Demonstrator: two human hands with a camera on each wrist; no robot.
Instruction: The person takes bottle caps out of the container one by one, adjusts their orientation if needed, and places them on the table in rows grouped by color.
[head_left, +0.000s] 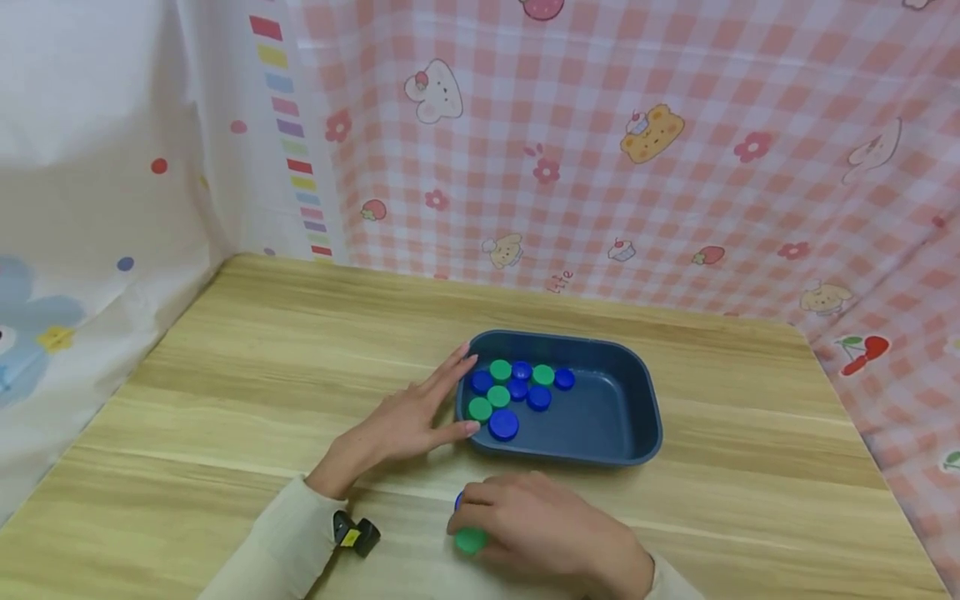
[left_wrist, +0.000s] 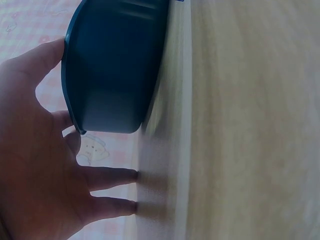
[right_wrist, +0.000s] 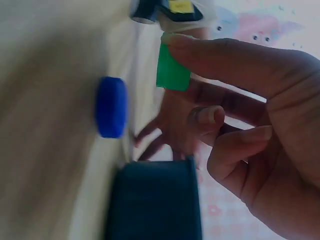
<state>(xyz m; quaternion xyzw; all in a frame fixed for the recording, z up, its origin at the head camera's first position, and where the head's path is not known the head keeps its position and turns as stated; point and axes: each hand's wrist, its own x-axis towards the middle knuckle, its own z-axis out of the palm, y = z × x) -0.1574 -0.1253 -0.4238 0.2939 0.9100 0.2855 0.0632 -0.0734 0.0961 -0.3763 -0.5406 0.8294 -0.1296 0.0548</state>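
Observation:
My right hand (head_left: 536, 517) pinches a green bottle cap (right_wrist: 172, 67) between thumb and fingers, over the table in front of the tray. A blue bottle cap (right_wrist: 111, 107) sits on the table close by; in the head view the right hand hides most of it. My left hand (head_left: 401, 425) lies spread at the left end of a dark blue tray (head_left: 615, 454), thumb and a fingertip against its rim. In the left wrist view, two straight fingers (left_wrist: 112, 206) reach down to the table. Several green and blue caps (head_left: 517, 389) lie inside the tray, mostly toward its left half.
The wood-grain table (head_left: 247, 367) meets a pink checked cloth (head_left: 570, 217) at the back and a white cloth (head_left: 97, 167) on the left. A black device (head_left: 356, 533) is strapped at the left wrist, over a light sleeve (head_left: 285, 542).

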